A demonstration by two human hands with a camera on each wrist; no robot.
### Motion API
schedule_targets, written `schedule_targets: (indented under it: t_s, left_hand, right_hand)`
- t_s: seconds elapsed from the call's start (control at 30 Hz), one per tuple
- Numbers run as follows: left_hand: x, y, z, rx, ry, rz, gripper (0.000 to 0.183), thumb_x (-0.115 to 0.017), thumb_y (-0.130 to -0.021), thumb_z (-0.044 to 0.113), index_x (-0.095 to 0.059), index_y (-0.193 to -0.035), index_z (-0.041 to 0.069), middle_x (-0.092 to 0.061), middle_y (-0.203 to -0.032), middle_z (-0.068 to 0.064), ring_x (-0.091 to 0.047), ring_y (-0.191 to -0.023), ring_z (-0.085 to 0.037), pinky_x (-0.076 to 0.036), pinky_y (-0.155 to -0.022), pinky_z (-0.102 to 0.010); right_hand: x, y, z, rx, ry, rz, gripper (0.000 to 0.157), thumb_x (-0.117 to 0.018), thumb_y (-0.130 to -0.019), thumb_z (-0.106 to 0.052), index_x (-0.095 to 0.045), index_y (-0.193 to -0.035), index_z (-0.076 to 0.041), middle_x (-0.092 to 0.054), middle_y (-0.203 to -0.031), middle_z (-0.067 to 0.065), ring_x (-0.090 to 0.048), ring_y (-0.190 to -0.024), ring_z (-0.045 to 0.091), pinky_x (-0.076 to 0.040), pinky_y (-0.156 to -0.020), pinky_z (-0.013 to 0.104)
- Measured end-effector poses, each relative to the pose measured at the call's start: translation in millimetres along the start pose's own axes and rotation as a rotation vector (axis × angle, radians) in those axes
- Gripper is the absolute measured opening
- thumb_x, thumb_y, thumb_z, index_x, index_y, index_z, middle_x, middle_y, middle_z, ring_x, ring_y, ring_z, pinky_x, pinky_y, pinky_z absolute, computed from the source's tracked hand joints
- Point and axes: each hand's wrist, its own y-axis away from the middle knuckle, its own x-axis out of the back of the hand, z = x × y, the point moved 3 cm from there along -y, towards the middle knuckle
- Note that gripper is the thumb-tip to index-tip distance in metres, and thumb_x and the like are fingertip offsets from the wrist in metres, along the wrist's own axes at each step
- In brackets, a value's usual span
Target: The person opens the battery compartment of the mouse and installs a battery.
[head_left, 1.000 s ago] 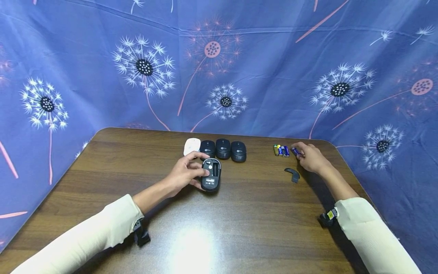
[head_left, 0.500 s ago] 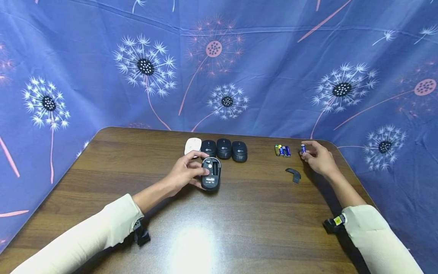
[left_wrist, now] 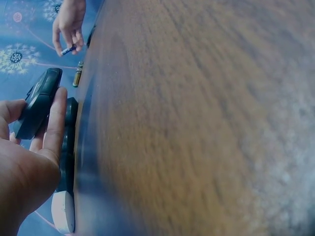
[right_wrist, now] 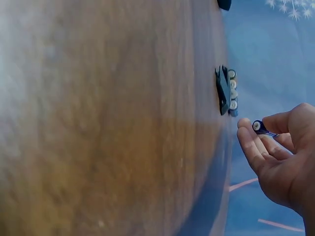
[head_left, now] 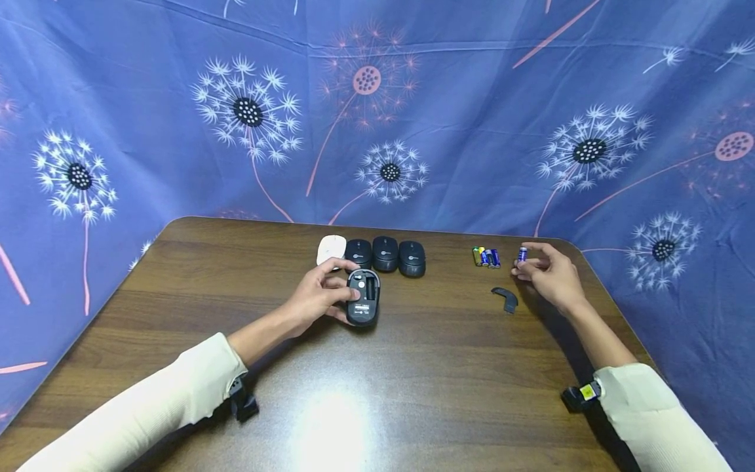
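Note:
My left hand [head_left: 315,296] grips a black computer mouse [head_left: 364,309], its underside facing up and its battery slot uncovered; no battery shows in the slot. In the left wrist view the mouse [left_wrist: 38,105] is seen edge-on between thumb and fingers. Over at the right, my right hand [head_left: 553,278] pinches a blue battery [head_left: 522,254] between thumb and fingers. The right wrist view shows one round end of that battery [right_wrist: 257,126]. Left of this hand, several batteries [head_left: 486,257] lie side by side. A curved black battery cover [head_left: 506,299] rests on the table nearer to me.
Behind the left hand stand a white mouse [head_left: 331,248] and three black mice [head_left: 385,254] in a row. The wooden table [head_left: 448,367] ends at a patterned blue cloth [head_left: 472,131]. A bright glare lies on the table's front middle.
My right hand has lifted the blue battery from beside the others, moved slightly right and turned it upright. The left hand keeps holding the mouse in place.

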Motion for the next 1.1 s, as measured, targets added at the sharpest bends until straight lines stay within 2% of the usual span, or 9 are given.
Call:
schedule_targets:
  t_s: [0.1,0.37,0.57,0.7,0.8,1.0,1.1]
  left_hand:
    - [-0.6,-0.3,0.0,0.0,0.003,-0.001,0.059,-0.075,-0.099,-0.001,-0.055,-0.155,0.006,-0.081,-0.101,-0.005,-0.079,-0.089,-0.023,-0.074,-0.069,-0.041]
    - [-1.7,-1.7,-0.1,-0.004,0.01,-0.005,0.06,-0.075,-0.099,-0.002,-0.055,-0.155,0.005,-0.082,-0.101,-0.005,-0.08,-0.089,-0.023,-0.074,-0.069,-0.04]
    - [-1.4,-1.9,1.6,-0.007,0.001,0.003,0.058,-0.074,-0.1,-0.002,-0.056,-0.154,0.007,-0.081,-0.1,-0.005,-0.079,-0.089,-0.023,-0.074,-0.069,-0.041]
    - [-1.7,-2.7,2.4,-0.009,0.002,-0.005,0.059,-0.074,-0.1,-0.002,-0.055,-0.155,0.006,-0.081,-0.1,-0.005,-0.08,-0.089,-0.024,-0.074,-0.069,-0.042]
    - [-2.0,-2.8,2.3,-0.006,0.002,-0.006,0.06,-0.075,-0.1,-0.002,-0.054,-0.156,0.005,-0.081,-0.1,-0.005,-0.08,-0.089,-0.024,-0.074,-0.069,-0.041]
    - [-2.1,-2.2,1.2,-0.001,0.01,-0.004,0.06,-0.074,-0.1,-0.002,-0.054,-0.156,0.005,-0.081,-0.1,-0.005,-0.08,-0.089,-0.024,-0.074,-0.069,-0.042]
    - [-2.6,-1.1,0.3,0.003,0.003,-0.005,0.06,-0.074,-0.1,-0.002,-0.054,-0.155,0.005,-0.081,-0.1,-0.005,-0.079,-0.088,-0.024,-0.074,-0.069,-0.042]
  right_hand:
    - [-3.4,3.9,-7.4,0.034,-0.013,0.014,0.054,-0.068,-0.113,-0.008,-0.051,-0.163,0.002,-0.074,-0.133,0.039,-0.078,-0.084,-0.008,-0.069,-0.078,0.018]
    - [-14.1,14.9,-34.8,0.106,0.033,0.02,0.051,-0.072,-0.111,-0.009,-0.058,-0.16,-0.002,-0.079,-0.127,0.035,-0.078,-0.084,-0.007,-0.064,-0.075,0.011]
    - [-30.0,20.9,-59.5,0.17,-0.037,-0.039,0.05,-0.073,-0.109,-0.004,-0.06,-0.157,0.0,-0.079,-0.124,0.037,-0.078,-0.086,-0.003,-0.07,-0.075,0.02]
    - [-43.0,21.7,-68.1,0.188,-0.071,-0.067,0.051,-0.074,-0.107,-0.002,-0.06,-0.156,0.001,-0.08,-0.121,0.036,-0.078,-0.085,-0.003,-0.069,-0.071,0.021]
    - [-53.6,23.3,-73.8,0.183,-0.089,-0.101,0.052,-0.075,-0.107,-0.003,-0.06,-0.156,0.001,-0.081,-0.121,0.034,-0.081,-0.087,0.002,-0.068,-0.073,0.019]
    - [-74.8,28.0,-85.3,0.193,-0.06,-0.153,0.049,-0.076,-0.107,-0.006,-0.063,-0.154,-0.003,-0.084,-0.118,0.028,-0.087,-0.097,0.027,-0.066,-0.077,0.016]
    - [-84.8,31.0,-91.2,0.193,-0.061,-0.177,0.047,-0.076,-0.107,-0.007,-0.065,-0.153,-0.005,-0.085,-0.116,0.025,-0.086,-0.099,0.035,-0.065,-0.075,0.017]
